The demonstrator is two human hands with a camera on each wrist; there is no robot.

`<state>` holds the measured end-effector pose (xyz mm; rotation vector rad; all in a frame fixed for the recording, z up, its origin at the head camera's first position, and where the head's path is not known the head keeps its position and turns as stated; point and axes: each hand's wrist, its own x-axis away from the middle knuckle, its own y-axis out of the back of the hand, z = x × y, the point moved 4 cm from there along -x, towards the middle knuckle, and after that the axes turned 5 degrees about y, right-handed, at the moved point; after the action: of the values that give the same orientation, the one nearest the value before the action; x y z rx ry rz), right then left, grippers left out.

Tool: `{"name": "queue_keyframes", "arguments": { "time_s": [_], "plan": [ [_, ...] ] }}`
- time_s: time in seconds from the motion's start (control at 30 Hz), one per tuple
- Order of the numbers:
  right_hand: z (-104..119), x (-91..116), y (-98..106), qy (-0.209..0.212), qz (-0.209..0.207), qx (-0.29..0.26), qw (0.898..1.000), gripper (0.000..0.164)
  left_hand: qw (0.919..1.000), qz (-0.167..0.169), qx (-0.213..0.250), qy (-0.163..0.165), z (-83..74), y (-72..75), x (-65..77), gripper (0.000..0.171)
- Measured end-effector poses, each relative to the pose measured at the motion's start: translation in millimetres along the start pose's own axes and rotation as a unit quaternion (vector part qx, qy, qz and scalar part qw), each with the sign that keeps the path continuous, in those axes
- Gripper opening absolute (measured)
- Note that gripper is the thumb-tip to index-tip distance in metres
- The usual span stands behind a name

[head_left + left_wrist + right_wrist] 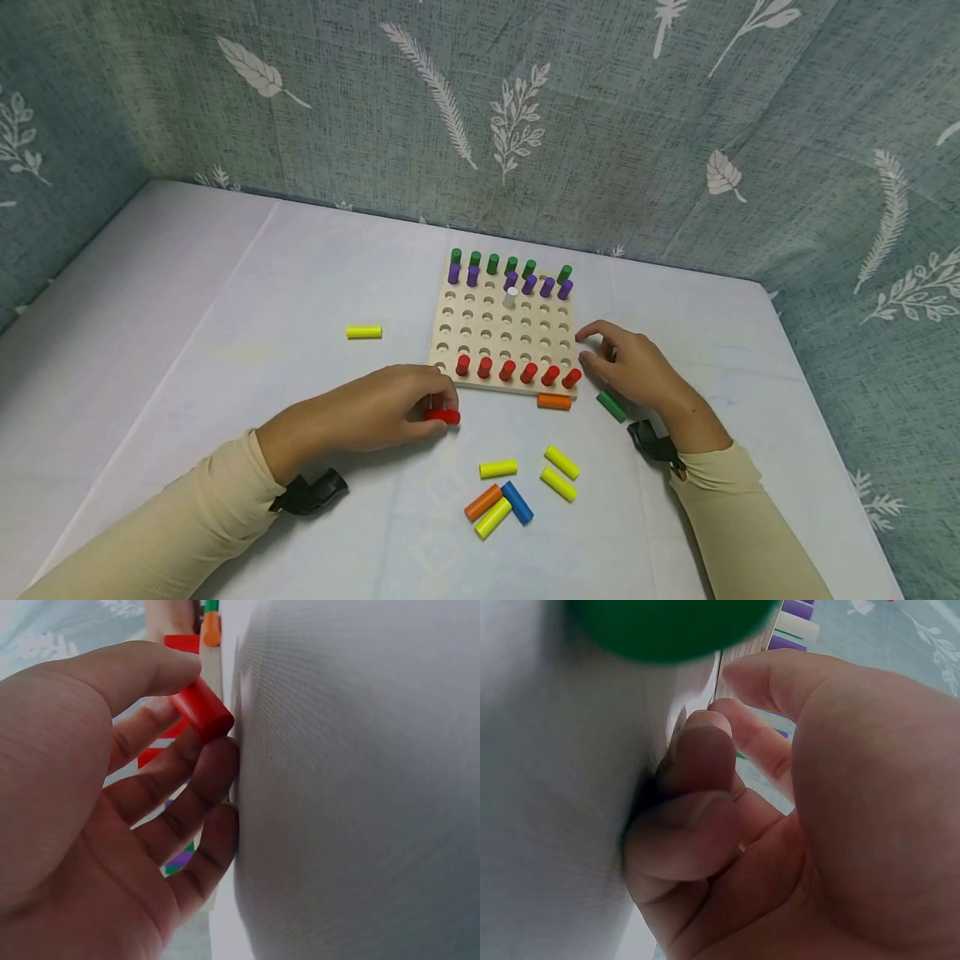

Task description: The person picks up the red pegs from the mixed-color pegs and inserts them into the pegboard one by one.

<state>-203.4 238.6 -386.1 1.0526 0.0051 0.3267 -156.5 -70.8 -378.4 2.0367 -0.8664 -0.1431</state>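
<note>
A wooden peg board [480, 382] with rows of round holes lies in front of both hands. My left hand [367, 410] pinches a red peg [442, 416] just off the board's front left corner. In the left wrist view, the thumb and fingers grip that red peg [202, 712], tilted, close to the cloth. By the board's right edge rests my right hand [636, 368], fingers loosely bent and holding nothing. Whether its fingertips touch the board I cannot tell. Near that hand a green peg [611, 406] lies on the cloth, and an orange peg [554, 402] lies along the front edge.
Standing in the board are several red pegs [507, 371] in front, green [492, 264] and purple ones [528, 285] behind, and a white peg [511, 297]. Loose yellow [498, 468], orange [482, 502] and blue pegs [517, 502] lie nearer. Another yellow peg [363, 332] lies left.
</note>
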Motion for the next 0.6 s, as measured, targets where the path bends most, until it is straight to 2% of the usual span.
{"name": "queue_keyframes", "arguments": {
  "time_s": [0.6],
  "plan": [
    [-1.3,-1.7,-0.4,-0.011,0.005,0.008,1.000,0.034,0.9999,0.005,0.007,-0.009,2.2,-1.3,-1.7,0.021]
  ]
}}
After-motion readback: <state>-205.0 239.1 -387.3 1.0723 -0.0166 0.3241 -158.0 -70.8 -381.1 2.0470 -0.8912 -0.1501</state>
